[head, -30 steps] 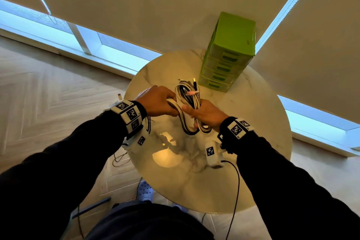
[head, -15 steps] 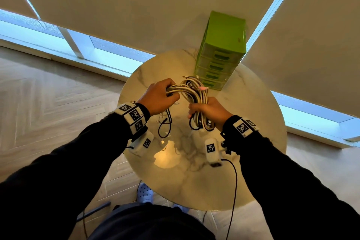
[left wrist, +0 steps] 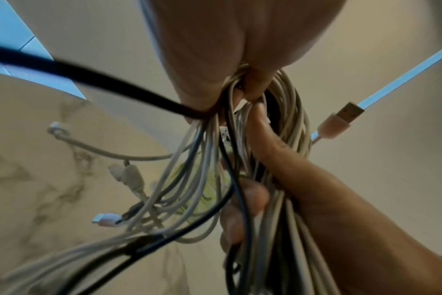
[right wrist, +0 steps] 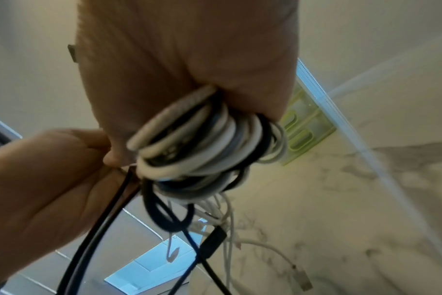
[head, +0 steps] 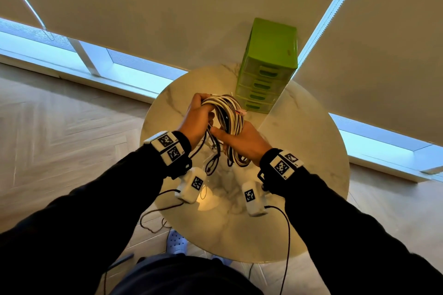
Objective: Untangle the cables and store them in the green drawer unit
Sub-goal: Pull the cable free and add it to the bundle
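Your round marble table (head: 299,199) fills the middle of the head view, and the green drawer unit (head: 268,67) stands upright at its far edge with all 4 visible drawers closed. Between 1 second ago and now the unit's place in the view shifts from right of your hands to almost straight ahead of them; the table looks untouched, so I judge that your head turned, not the unit.

The cable bundle (head: 227,122) is lifted clear of the table, just in front of the unit. Compared with 1 second ago it sits higher and nearer the drawers, and your hands are closer together on it. White and black strands are mixed in it, so I judge the untangling not yet done and no cable stored.

Your right hand (head: 242,143) is clamped round the lower loops, fingers curled tight, as the right wrist view confirms. Your left hand (head: 197,118) grips the top of the coil, fingers curled over the strands.

Loose ends hang below: black loops (head: 212,163) dangle between your wrists, and a pink USB plug (left wrist: 339,122) sticks out to the side in the left wrist view. That plug could catch on a loop, so I would free 1 cable at a time, starting from an end you can see
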Tool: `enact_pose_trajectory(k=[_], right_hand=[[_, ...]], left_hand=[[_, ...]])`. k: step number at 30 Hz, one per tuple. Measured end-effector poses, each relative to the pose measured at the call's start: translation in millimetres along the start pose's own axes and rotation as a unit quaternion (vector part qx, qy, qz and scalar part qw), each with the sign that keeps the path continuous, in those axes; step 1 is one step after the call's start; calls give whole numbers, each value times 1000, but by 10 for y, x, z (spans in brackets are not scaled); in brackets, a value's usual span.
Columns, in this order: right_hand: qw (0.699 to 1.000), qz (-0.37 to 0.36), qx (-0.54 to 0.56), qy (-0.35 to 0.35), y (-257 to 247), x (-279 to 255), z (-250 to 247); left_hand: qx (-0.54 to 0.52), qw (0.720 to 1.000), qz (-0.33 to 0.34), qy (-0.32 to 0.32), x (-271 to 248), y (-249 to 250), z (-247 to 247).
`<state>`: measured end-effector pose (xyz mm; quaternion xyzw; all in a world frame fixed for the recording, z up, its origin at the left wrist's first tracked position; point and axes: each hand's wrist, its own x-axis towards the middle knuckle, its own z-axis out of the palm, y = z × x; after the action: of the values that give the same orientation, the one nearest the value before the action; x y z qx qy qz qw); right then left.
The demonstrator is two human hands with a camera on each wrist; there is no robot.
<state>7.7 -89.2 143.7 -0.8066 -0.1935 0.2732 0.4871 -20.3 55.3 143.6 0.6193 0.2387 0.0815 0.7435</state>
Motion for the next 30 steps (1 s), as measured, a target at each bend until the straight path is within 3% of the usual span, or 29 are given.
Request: enact_pose_trajectory(k=[4,8,14,18,25,27,30], right_hand=[[999,-38,-30,16,65,98,3],[998,-35,-58,-17,42,160,-47],[983,-34,-172,-53,-8,217,-139],[988,-89,-123,-27,-28,260,-154],[998,-68,-2,-11,-7,279,-93],[998,-60,13,-6,-1,270,-96],[1000,-18,3,24,72,287,-106]], left_hand=[[-64,998,-26,1,-40,-29,83],[-124,991,-34,-28,-68,-25,102],[-114,992,1,-59,-112,-57,85],[-137,987,29,-81,-127,18,124],[-160,982,9,-103,-92,58,155],[-130,988,-8,-88,-103,82,167],[-30,991,-18,-131,-29,42,102]])
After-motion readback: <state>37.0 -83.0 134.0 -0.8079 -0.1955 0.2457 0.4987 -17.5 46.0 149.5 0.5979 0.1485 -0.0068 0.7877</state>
